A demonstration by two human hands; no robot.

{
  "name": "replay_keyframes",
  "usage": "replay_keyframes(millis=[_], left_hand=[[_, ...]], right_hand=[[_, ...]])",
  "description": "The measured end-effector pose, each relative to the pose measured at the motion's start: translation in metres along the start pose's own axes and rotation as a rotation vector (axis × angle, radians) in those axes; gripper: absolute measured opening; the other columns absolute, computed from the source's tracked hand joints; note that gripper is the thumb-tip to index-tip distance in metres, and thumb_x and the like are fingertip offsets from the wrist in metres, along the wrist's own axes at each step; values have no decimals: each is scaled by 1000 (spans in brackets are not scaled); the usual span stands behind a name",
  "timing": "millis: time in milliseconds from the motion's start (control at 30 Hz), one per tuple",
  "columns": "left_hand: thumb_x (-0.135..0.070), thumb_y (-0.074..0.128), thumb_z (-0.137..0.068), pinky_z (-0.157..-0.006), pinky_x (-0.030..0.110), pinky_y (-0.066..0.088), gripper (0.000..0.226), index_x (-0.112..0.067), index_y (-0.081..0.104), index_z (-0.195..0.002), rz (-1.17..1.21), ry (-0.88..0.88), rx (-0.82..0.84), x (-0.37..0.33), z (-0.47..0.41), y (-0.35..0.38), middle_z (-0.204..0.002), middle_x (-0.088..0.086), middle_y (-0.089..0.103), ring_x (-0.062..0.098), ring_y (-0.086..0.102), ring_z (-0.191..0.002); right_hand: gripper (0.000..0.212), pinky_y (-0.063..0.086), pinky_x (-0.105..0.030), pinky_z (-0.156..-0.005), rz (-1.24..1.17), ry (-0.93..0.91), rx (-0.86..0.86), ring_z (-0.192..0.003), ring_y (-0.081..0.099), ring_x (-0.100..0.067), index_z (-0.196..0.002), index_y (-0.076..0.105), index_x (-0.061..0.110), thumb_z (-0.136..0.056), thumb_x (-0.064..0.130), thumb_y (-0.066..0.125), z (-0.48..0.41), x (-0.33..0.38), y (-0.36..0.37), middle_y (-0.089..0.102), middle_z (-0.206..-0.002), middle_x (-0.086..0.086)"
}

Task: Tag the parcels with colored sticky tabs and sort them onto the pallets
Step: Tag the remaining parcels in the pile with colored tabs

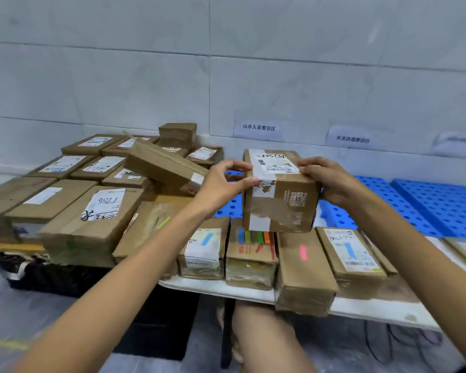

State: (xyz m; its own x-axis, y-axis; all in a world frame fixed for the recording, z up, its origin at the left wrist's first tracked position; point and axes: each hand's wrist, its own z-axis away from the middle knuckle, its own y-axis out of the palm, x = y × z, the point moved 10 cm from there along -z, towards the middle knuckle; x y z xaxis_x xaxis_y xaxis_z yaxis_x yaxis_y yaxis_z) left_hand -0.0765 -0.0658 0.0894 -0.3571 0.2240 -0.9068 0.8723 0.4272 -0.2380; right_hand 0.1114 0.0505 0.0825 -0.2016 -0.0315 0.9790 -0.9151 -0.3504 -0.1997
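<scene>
I hold a brown cardboard parcel [279,192] with a white shipping label on top, raised above the white table [374,309]. My left hand [222,184] grips its upper left corner and my right hand [327,179] grips its upper right edge. Right below it, a strip of colored sticky tabs [254,237] lies on a small parcel. Along the table's front, a row of parcels bears tabs: one with a blue tab [203,251], one with a pink tab [303,265] and another with a blue tab [351,251]. Blue pallets [425,205] lie behind the table.
A pile of several brown parcels [92,184] fills the left side, one marked 7786. Paper signs [258,128] hang on the grey tiled wall above the pallets. A dark bag [38,270] sits on the floor at the left. My knee [267,335] shows under the table edge.
</scene>
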Motion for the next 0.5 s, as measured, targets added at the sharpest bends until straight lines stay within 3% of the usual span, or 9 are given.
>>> replay_keyframes(millis=[67, 133, 333, 500], left_hand=[[-22, 64, -87, -86, 39, 55, 13, -20, 64, -100, 85, -53, 67, 7, 10, 28, -104, -3, 64, 22, 64, -100], [-18, 56, -92, -87, 42, 55, 9, -19, 63, -98, 127, -102, 115, 14, 20, 52, -99, -6, 61, 21, 64, -98], [7, 55, -87, -85, 30, 56, 28, -16, 60, -102, 88, -52, 253, 26, 41, 84, -105, 1, 63, 18, 62, -104], [5, 60, -85, -88, 25, 53, 33, -14, 58, -111, 90, -80, 345, 38, 39, 91, -113, 5, 63, 15, 65, -104]], right_hand=[[18, 38, -25, -56, 2, 30, -33, -65, 49, -13, -89, 59, 24, -91, 7, 53, 16, -19, -25, 56, -79, -4], [17, 40, -26, -55, 2, 69, -57, -67, 51, -13, -95, 59, 23, -91, 8, 54, 31, -37, -45, 58, -82, -6], [20, 41, -29, -56, 18, 112, -62, -74, 56, -17, -102, 58, 20, -90, 5, 56, 56, -70, -70, 60, -99, -11], [24, 45, -27, -56, 170, 44, -10, -77, 58, -17, -113, 54, 20, -90, 16, 59, 64, -65, -80, 55, -97, -5]])
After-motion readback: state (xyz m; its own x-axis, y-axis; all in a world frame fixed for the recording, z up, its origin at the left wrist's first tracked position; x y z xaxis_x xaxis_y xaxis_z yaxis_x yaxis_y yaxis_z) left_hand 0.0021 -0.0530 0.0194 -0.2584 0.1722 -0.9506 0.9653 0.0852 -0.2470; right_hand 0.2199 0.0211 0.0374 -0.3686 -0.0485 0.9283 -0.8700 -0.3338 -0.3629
